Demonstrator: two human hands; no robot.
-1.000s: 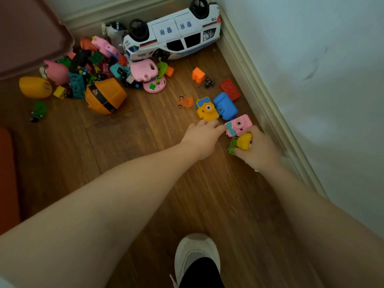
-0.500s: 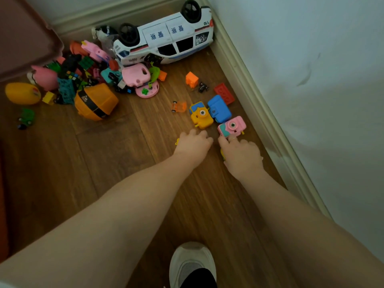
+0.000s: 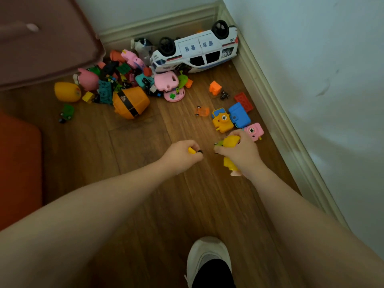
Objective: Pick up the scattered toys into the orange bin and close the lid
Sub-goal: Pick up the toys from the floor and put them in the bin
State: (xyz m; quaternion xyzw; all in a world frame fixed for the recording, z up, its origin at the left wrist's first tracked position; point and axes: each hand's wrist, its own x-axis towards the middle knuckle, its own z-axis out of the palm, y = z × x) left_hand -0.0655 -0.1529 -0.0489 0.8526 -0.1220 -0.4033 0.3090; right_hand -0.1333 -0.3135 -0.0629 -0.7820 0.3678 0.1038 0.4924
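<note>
Both hands are full, at centre frame over the wood floor (image 3: pixel 145 204). The left hand (image 3: pixel 182 153) is curled round a small yellow toy (image 3: pixel 191 150) with a black tip poking out by the fingers. The right hand (image 3: pixel 241 151) grips a bigger yellow toy (image 3: pixel 230 141); more yellow and a pinkish base show below the palm, and I can't tell if that is the same piece.

Key relation: the orange bin (image 3: pixel 18 167) is only an orange edge at the far left of the frame, well apart from both hands and on the left hand's side. Its opening and lid are out of view. I judge the next move to be a carry leftward across the frame, with the left hand nearer and the right arm having the longer reach.

Loose toys nearest the hands sit just above the right hand, by the baseboard (image 3: pixel 270 96): a pink camera toy (image 3: pixel 254 130) almost touching the right fingers, a yellow camera toy (image 3: pixel 222 121) and a blue camera toy (image 3: pixel 239 115) side by side, and a red brick (image 3: pixel 244 101) above them. The big pile lies upper left of centre, with an overturned white police van (image 3: pixel 197 51) in the upper-middle corner, its long axis running along the back wall. Task is early, as I judge it; most toys are on the floor.
</note>
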